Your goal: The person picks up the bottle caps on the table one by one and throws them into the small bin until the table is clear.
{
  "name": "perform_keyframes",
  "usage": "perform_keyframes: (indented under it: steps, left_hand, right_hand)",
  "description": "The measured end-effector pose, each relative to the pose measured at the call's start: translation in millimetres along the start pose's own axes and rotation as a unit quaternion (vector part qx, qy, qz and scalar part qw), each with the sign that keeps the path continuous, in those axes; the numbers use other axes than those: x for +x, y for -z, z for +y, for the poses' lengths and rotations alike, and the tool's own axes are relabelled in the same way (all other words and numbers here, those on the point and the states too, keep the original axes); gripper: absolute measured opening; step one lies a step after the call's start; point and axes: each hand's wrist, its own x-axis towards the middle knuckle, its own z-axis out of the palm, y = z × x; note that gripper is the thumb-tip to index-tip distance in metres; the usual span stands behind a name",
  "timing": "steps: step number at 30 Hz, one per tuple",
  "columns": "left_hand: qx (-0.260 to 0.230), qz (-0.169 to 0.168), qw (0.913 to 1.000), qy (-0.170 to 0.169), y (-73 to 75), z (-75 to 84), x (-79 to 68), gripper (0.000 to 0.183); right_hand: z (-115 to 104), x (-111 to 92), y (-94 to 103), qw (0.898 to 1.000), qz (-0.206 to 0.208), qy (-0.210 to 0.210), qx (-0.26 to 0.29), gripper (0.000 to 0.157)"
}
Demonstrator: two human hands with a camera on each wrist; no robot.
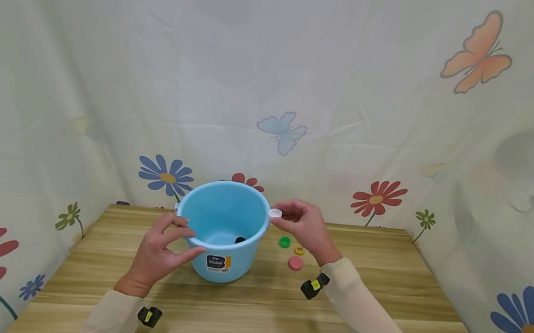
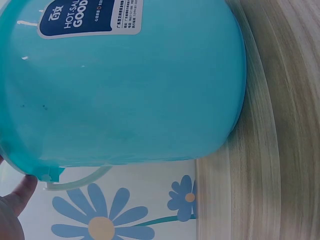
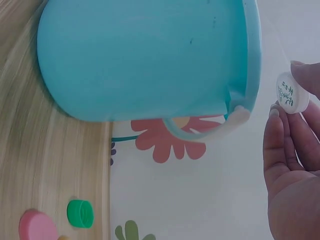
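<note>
A light blue bucket (image 1: 222,259) stands on the wooden table, a printed label on its front and a small dark object (image 1: 239,240) at the bottom inside. My left hand (image 1: 159,252) holds the bucket's near left rim, fingers reaching over the edge and the thumb at the front. At the right side of the rim, my right hand (image 1: 304,227) pinches a white bottle cap (image 1: 275,213) between thumb and fingers. Green printing shows on the cap (image 3: 292,93) in the right wrist view. It is held above the table, level with the bucket's rim.
Right of the bucket lie a green cap (image 1: 285,242), a yellow cap (image 1: 299,250) and a pink cap (image 1: 295,263). The bucket's pale handle (image 3: 205,134) hangs at its far side. A curtain (image 1: 343,157) printed with flowers and butterflies surrounds the table (image 1: 236,321).
</note>
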Motion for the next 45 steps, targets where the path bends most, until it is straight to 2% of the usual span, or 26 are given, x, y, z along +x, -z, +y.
perform_keyframes:
  steps: [13,39,45]
  left_hand:
    - [0.002,0.001,1.0000,0.003,-0.8,0.1,-0.6,0.041]
    - [0.000,-0.003,0.9999,0.010,0.7,0.6,-0.8,0.036]
    - [0.005,-0.004,0.9999,0.009,0.8,1.3,-0.7,0.037]
  right_hand:
    - [-6,7,-13.7,1.000,-0.002,0.006,0.031,0.035]
    - [-8,26,-36.9,0.999,0.023,-0.001,0.034,0.038]
    - [-10,29,-40.7,0.999,0.021,-0.003,0.041,0.035]
